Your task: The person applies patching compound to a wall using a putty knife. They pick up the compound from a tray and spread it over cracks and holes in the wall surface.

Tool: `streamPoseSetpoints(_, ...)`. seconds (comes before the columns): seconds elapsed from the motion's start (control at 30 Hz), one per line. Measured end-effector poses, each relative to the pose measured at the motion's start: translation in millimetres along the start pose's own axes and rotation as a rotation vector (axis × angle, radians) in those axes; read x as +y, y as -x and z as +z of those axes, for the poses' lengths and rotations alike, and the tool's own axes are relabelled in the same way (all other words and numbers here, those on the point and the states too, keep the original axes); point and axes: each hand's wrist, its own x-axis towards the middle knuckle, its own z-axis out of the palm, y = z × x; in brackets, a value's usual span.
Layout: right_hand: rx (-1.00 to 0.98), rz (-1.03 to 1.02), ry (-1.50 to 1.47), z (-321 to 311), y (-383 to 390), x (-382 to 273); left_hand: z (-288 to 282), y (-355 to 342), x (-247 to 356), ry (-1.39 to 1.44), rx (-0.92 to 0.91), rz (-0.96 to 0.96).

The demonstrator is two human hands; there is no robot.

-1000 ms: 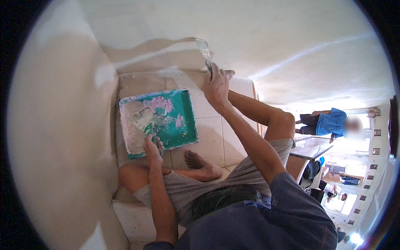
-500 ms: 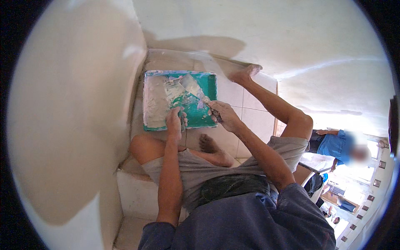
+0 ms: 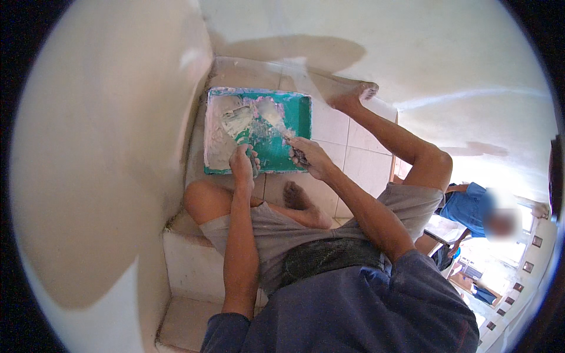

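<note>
My left hand [image 3: 242,165] is closed round the green handle of a putty knife, whose wide blade [image 3: 236,120] is smeared with pale putty. A second putty knife [image 3: 272,114], dark at the handle, is gripped in my right hand [image 3: 313,157]. Both blades point away from me over a shallow green tray [image 3: 304,120], a little apart from each other. Whitish putty [image 3: 219,144] covers the tray's left side, and streaks of it cling to the middle. Whether either blade touches the tray's bottom, I cannot tell.
The tray rests on a tiled ledge [image 3: 360,159] between my bent legs. Pale walls rise at the left [image 3: 118,147] and far side [image 3: 412,47]. A step [image 3: 194,265] drops at the lower left. At the right, a person in a blue shirt [image 3: 465,206] is near a table.
The left putty knife has shifted left, away from the other blade, and its putty-covered face shows more. The right one stays nearly in place. The whole view has tilted slightly.
</note>
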Motion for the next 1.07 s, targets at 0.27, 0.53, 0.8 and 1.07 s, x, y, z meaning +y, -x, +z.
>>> streamPoseSetpoints(0.27,-0.057,-0.017,0.126,11.5,-4.0,10.1,-3.4,-0.2,-1.4,-0.047,-0.012,-0.003)
streamPoseSetpoints(0.53,0.228,-0.133,0.337,10.2,-8.4,21.3,3.6,7.0,1.7,-0.121,-0.029,0.006)
streamPoseSetpoints(0.8,0.328,-0.179,0.359,-8.9,-13.0,27.1,8.8,8.2,3.1,-0.043,-0.038,0.078)
streamPoseSetpoints(1.07,0.277,-0.098,0.363,4.0,-24.4,14.4,-6.6,-1.1,-7.3,-0.126,0.068,-0.038)
